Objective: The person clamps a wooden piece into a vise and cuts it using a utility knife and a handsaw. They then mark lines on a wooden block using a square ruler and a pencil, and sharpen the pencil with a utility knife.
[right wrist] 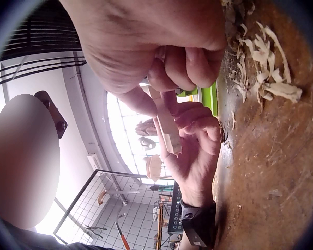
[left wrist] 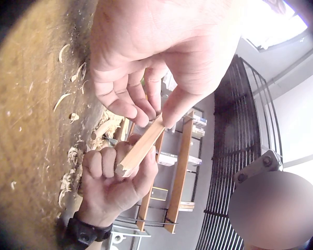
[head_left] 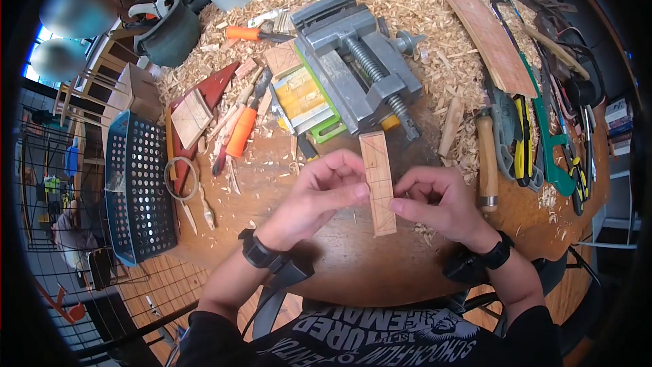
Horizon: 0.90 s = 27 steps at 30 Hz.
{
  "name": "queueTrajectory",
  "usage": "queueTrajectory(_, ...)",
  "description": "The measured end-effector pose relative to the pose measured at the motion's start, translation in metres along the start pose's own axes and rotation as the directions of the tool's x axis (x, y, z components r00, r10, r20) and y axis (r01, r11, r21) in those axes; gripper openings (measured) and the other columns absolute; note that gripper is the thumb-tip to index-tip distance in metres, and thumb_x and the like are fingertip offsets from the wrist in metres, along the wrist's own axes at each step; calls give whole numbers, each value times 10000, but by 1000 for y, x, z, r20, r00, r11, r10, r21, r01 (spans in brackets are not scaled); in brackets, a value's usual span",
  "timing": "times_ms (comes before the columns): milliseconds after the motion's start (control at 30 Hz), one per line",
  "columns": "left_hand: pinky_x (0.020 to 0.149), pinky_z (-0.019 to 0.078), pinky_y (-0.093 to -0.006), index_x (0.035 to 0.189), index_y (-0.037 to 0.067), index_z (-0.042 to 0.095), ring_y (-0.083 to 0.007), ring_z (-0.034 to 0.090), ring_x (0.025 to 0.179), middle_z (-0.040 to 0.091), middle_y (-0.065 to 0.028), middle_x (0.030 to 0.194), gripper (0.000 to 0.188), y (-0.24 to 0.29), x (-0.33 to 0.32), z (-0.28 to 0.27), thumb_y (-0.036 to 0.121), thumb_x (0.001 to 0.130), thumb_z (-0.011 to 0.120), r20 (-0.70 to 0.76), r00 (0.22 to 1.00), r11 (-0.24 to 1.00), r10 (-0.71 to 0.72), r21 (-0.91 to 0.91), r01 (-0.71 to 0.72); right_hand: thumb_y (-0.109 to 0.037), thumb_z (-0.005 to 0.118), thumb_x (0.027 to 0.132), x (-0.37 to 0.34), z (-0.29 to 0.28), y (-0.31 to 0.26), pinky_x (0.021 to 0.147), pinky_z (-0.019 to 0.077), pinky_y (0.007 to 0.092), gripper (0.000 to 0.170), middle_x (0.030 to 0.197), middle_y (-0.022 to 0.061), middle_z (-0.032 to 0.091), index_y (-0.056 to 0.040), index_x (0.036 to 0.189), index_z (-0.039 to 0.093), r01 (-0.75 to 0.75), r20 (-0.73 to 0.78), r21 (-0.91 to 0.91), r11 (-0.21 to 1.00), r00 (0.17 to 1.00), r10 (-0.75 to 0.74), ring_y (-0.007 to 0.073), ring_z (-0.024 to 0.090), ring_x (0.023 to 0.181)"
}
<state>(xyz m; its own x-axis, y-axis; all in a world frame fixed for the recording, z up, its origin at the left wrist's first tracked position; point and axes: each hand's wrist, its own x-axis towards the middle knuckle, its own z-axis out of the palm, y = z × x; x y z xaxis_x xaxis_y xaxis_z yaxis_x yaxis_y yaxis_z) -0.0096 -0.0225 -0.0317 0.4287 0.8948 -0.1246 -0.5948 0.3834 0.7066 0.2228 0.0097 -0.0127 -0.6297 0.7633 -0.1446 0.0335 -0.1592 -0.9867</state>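
Two hands of mine are on one pencil-marked wooden strip [head_left: 382, 190], a little below the middle of the head view: my left hand [head_left: 316, 194] pinches it between thumb and fingers at its left edge, and my right hand [head_left: 441, 202] pinches the right edge, slightly lower. The metal vise [head_left: 360, 61] sits just above the strip.

At the left of the frame I have a blue perforated basket [head_left: 141, 194]; I can't make out what it holds. A pale ring [head_left: 195, 178] is just beside its right side. Above the basket is a cardboard box [head_left: 138, 95], its contents hidden from me. In the upper left, a dark pot [head_left: 173, 35] has something pale grey [head_left: 153, 8] at its mouth.
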Motion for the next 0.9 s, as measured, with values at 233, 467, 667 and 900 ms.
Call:
queueTrajectory(233,934,505,-324,1216,23,554,-151,621,1084,643,-74,1188,294,3,-1,1,12,934,635,-43,999,1000,-12,-14,11,-126,727,889,-1,0,0,493,215,222,130,557,-100,431,-24,877,647,1,39,6,1000,999,-1,-10,323,520)
queueTrajectory(467,927,494,-297,1351,13,494,-143,597,1119,602,-90,1292,474,8,1,2,-8,907,656,6,997,997,76,28,-76,-121,724,883,-2,-1,-3,502,224,212,158,582,-105,424,-39,864,590,-79,128,46,996,989,73,-12,329,538)
queueTrajectory(667,930,497,-277,1346,4,516,-136,588,1129,597,-102,1300,525,13,-3,-2,-52,857,697,-12,995,988,99,117,-97,-118,719,871,-3,-2,-6,508,226,206,158,594,-102,407,-40,865,582,-81,179,35,996,981,73,-11,333,554)
queueTrajectory(900,912,502,-284,1238,6,586,-154,584,1109,594,-96,1226,483,21,-4,-1,-22,793,771,-9,993,963,115,248,-109,-123,715,874,-2,-4,-4,498,229,204,153,595,-98,422,-39,873,587,-77,202,44,996,977,67,-12,339,541)
